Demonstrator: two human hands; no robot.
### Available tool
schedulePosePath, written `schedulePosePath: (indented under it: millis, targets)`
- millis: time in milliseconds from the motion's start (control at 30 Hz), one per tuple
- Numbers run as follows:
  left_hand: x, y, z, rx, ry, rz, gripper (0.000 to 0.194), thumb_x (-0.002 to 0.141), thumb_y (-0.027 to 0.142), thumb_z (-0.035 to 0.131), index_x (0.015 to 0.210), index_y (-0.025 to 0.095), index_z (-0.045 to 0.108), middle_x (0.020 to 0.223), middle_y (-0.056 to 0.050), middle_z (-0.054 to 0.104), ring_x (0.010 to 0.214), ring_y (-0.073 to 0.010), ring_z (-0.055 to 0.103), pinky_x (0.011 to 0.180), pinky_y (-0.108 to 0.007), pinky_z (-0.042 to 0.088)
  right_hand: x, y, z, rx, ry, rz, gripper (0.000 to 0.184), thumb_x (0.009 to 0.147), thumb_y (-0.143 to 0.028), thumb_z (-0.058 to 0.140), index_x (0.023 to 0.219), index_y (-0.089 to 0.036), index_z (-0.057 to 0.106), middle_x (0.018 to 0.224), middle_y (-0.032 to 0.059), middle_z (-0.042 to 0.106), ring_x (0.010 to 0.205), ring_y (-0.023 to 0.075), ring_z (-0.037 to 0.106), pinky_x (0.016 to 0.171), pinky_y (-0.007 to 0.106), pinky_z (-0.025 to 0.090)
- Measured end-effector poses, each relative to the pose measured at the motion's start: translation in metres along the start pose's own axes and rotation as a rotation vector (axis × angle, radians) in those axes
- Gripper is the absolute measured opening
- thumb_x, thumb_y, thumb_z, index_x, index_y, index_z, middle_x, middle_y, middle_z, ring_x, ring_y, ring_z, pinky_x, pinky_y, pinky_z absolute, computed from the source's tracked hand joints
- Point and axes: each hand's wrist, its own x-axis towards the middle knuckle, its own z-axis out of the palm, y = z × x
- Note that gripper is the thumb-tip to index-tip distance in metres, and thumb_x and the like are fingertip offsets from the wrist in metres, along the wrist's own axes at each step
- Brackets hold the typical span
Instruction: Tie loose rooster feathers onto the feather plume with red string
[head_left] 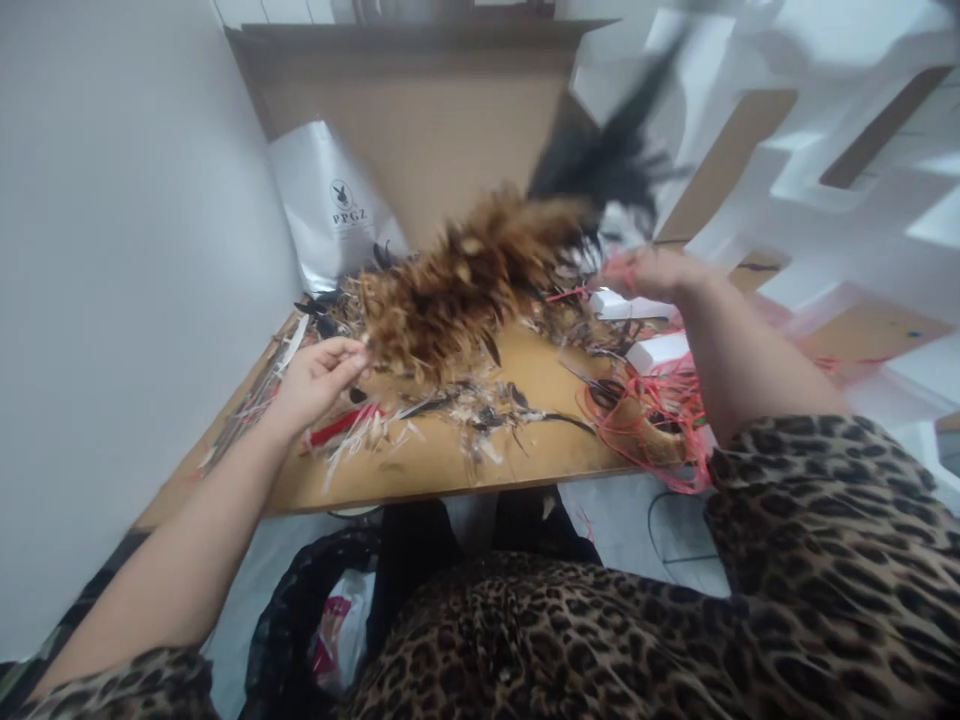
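Note:
A feather duster (465,280) with fluffy brown feathers is held up over the table, tilted up to the right. Its black tip feathers (607,160) are smeared by motion. My left hand (322,375) pinches its lower left end between thumb and fingers; what lies inside the pinch is hidden. Pink string (564,294) runs from the right part of the duster to my right hand (649,274), whose fingers are closed on it, somewhat blurred. Below that hand, a tangle of pink string (675,400) lies at the table's right side, beside scissors (606,392).
Loose feathers and scraps (487,410) litter the wooden table (442,480). A silver-white bag (322,210) stands at the back left before a cardboard panel (450,120). A wall (135,250) borders the left. A black-lined bin (281,610) sits below the front edge.

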Motion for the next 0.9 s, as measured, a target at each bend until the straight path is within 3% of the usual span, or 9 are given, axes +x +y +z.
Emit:
schedulePosePath:
  millis: [100,200,267,333,433,533,633,700,900]
  targets:
    - [0.008,0.0,0.002,-0.22,0.085,-0.08,0.023,0.063,0.032,0.075,0.07,0.015,0.062,0.057,-0.003,0.058,0.041,-0.0068,0.041,0.036,-0.017,0.027,-0.025,0.02,-0.001,0.087,-0.449,0.185,0.017,0.067,-0.024,0.071,0.068,-0.007,0.073,0.044,0.0038,0.058,0.037,-0.0013,0.042,0.047,0.024,0.03]
    - [0.017,0.001,0.014,-0.324,0.099,-0.104,0.023,0.062,0.029,0.076,0.069,0.014,0.06,0.057,-0.002,0.057,0.042,-0.005,0.038,0.035,-0.015,0.023,-0.04,0.012,0.006,-0.017,-0.606,0.1,0.007,0.057,-0.014,0.076,0.057,-0.009,0.072,0.049,0.0062,0.063,0.04,0.0021,0.048,0.047,0.024,0.033]
    - [0.021,0.001,0.03,-0.377,0.103,-0.131,0.025,0.061,0.028,0.077,0.069,0.014,0.059,0.057,-0.002,0.056,0.043,-0.0048,0.039,0.035,-0.014,0.023,-0.049,-0.011,0.02,-0.057,-0.549,0.041,0.007,0.054,-0.011,0.078,0.058,-0.012,0.072,0.051,0.0068,0.064,0.042,0.0051,0.047,0.047,0.026,0.034]
    - [0.023,0.001,0.049,-0.434,0.12,-0.149,0.027,0.059,0.028,0.078,0.07,0.013,0.058,0.057,-0.001,0.056,0.044,-0.0044,0.039,0.036,-0.013,0.023,-0.06,-0.043,0.045,0.022,-0.451,-0.01,0.009,0.064,-0.019,0.074,0.073,-0.015,0.075,0.07,0.0079,0.07,0.054,0.008,0.055,0.057,0.026,0.042]
    - [0.025,0.001,0.078,-0.51,0.119,-0.144,0.03,0.058,0.03,0.079,0.068,0.013,0.056,0.057,0.0,0.054,0.044,-0.0037,0.039,0.036,-0.013,0.023,-0.076,-0.093,0.098,0.488,-0.401,-0.018,0.021,0.066,-0.026,0.073,0.084,-0.016,0.073,0.085,0.0059,0.071,0.073,0.0133,0.063,0.077,0.03,0.048]
    - [0.023,0.0,0.098,-0.546,0.103,-0.143,0.032,0.058,0.032,0.079,0.066,0.013,0.055,0.058,0.0,0.053,0.044,-0.0033,0.038,0.036,-0.013,0.022,-0.087,-0.124,0.153,0.755,-0.422,0.06,0.023,0.06,-0.023,0.076,0.081,-0.014,0.071,0.077,0.0023,0.07,0.072,0.0132,0.061,0.076,0.029,0.048]
    - [0.019,-0.003,0.104,-0.528,0.127,-0.15,0.031,0.06,0.033,0.078,0.068,0.013,0.056,0.057,0.0,0.054,0.045,-0.0037,0.039,0.036,-0.013,0.022,-0.093,-0.133,0.191,0.966,-0.493,0.114,0.021,0.062,-0.026,0.074,0.079,-0.014,0.07,0.068,0.0001,0.067,0.068,0.0115,0.06,0.07,0.025,0.047]
    - [0.016,-0.006,0.103,-0.508,0.158,-0.154,0.031,0.061,0.033,0.077,0.07,0.013,0.056,0.056,0.001,0.054,0.045,-0.0037,0.04,0.036,-0.013,0.022,-0.095,-0.133,0.206,1.034,-0.464,0.201,0.021,0.062,-0.03,0.073,0.076,-0.014,0.07,0.064,0.0,0.066,0.063,0.0105,0.058,0.066,0.024,0.047]
    - [0.006,-0.019,0.104,-0.438,0.299,-0.179,0.028,0.064,0.034,0.074,0.072,0.014,0.057,0.057,0.002,0.056,0.043,-0.0035,0.04,0.037,-0.013,0.025,-0.108,-0.135,0.218,1.226,-0.291,0.389,0.026,0.054,-0.034,0.077,0.065,-0.015,0.063,0.053,-0.0033,0.059,0.051,0.0071,0.049,0.057,0.021,0.042]
